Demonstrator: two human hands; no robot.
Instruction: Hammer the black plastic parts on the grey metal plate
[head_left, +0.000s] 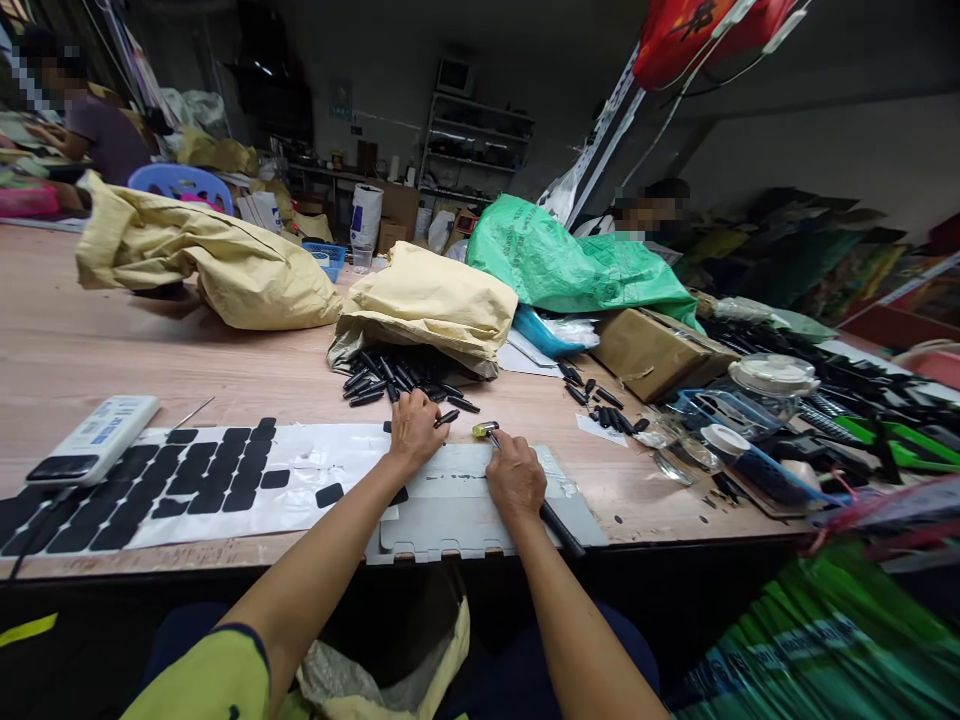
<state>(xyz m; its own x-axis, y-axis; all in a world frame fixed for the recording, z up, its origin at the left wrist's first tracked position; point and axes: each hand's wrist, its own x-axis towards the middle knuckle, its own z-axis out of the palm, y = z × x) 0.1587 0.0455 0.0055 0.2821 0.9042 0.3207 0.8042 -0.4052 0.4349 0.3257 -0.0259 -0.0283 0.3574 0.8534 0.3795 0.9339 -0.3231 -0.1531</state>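
Observation:
My left hand (412, 432) is closed on a small black tapered piece (448, 419), whose end sticks out to the right of the fingers. My right hand (516, 474) grips a small hammer (561, 528); its yellowish head shows past the fingers and its black handle runs back under the palm. Beneath both hands lies a grey board (442, 500). Just beyond my left hand, a heap of similar black pieces (386, 375) spills from the mouth of a cream sack (435, 300). To the left is a white backing sheet (315, 455) with black rounded pads (244, 470).
A white device (94, 440) stands at the left. Another cream sack (217, 255), a green sack (570, 260) and a cardboard box (660, 350) line the back. At right are a lidded jar (772, 385) and a blue basket (780, 480). Two people sit further off.

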